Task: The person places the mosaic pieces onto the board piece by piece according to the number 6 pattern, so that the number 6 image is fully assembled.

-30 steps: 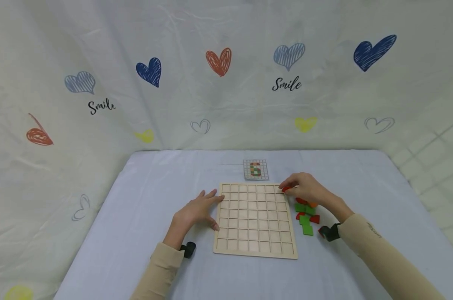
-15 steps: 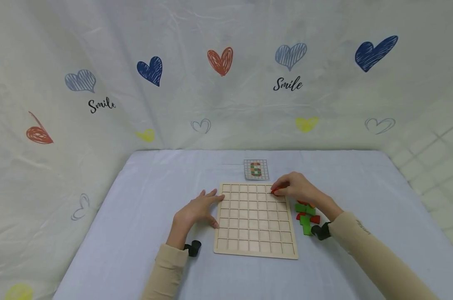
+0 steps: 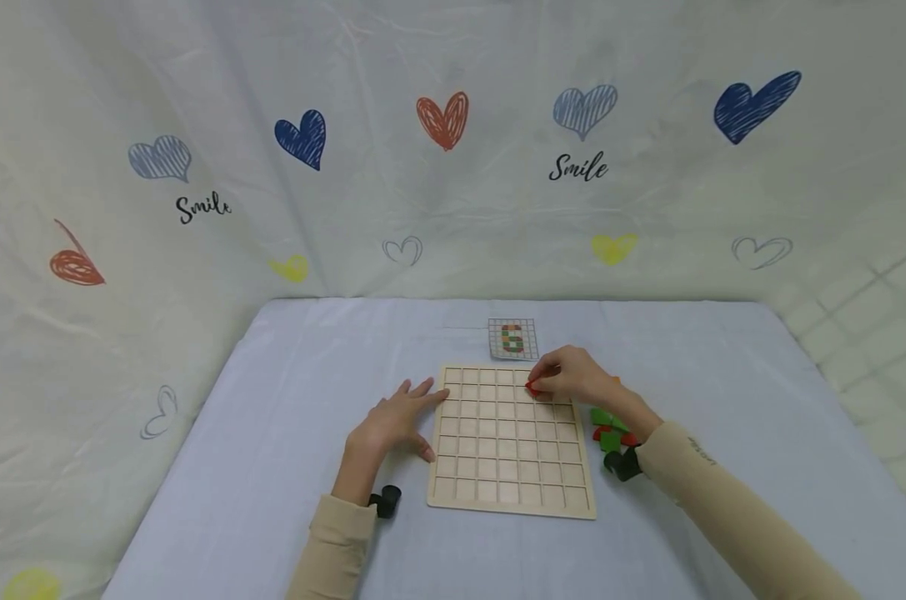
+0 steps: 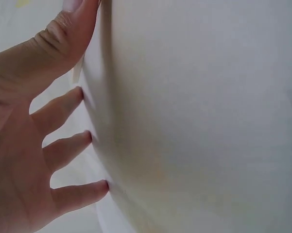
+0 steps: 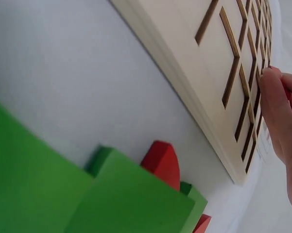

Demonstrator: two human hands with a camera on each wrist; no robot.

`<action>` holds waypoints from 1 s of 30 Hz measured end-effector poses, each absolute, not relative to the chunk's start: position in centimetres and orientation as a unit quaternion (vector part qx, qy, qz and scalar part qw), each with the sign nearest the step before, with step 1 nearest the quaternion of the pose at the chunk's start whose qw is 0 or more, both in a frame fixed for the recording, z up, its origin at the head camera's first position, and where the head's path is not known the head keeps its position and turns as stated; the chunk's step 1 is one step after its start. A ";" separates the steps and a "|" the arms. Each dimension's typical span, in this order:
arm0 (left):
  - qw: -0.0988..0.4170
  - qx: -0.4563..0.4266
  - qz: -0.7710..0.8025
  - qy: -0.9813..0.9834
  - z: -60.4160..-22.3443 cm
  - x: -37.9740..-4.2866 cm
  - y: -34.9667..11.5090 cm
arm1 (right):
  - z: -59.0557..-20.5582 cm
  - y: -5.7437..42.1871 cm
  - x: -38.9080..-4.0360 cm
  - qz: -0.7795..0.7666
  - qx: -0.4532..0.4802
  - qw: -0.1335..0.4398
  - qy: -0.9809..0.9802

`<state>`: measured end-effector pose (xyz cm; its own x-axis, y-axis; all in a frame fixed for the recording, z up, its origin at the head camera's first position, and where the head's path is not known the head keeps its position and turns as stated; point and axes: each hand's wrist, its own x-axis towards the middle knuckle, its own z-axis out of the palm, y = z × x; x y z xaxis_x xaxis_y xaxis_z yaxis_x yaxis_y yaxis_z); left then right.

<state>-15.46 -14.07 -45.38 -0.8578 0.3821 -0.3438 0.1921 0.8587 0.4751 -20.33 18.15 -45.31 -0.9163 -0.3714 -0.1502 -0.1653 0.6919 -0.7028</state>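
Desk (image 3: 227, 467): bore the wooden board (image 3: 498, 467).
Red piece (image 3: 532, 388): was near the board's far edge, toward its right corner; probably light, stiff, best taken by its sides.
Right hand (image 3: 570, 375): pinched it.
Left hand (image 3: 387, 422): lay spread at the board's left edge.

The word "Smile" (image 3: 578, 167) stands in black script on the white backdrop (image 3: 490, 208), above the far edge of the tabletop (image 3: 648, 550), and a second "Smile" (image 3: 203, 207) beyond its far left corner. The gridded card (image 3: 513, 338) near that edge's middle shows what reads as 6. Lettering (image 3: 702, 451) on the right sleeve (image 3: 730, 500) is illegible.
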 end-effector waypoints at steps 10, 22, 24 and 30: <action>0.216 0.156 0.221 0.938 -45.3 -15.2 -13.2 | -45.4 16.7 -20.1 -0.348 -0.132 0.127 0.919; 0.230 0.162 0.223 0.933 -45.0 -15.7 -12.9 | -45.6 15.5 -19.9 -0.324 -0.090 0.099 0.936; 0.232 0.162 0.218 0.934 -45.0 -15.8 -12.9 | -45.5 15.3 -19.8 -0.321 -0.087 0.100 0.938; 0.237 0.165 0.211 0.934 -45.2 -16.3 -12.9 | -45.4 15.1 -19.5 -0.323 -0.081 0.101 0.938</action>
<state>-16.32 -12.85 -45.16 -0.8331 0.4085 -0.3729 0.2085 0.8564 0.4723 -19.52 15.15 -45.39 -0.9664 -0.2176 -0.1366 -0.0875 0.7787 -0.6213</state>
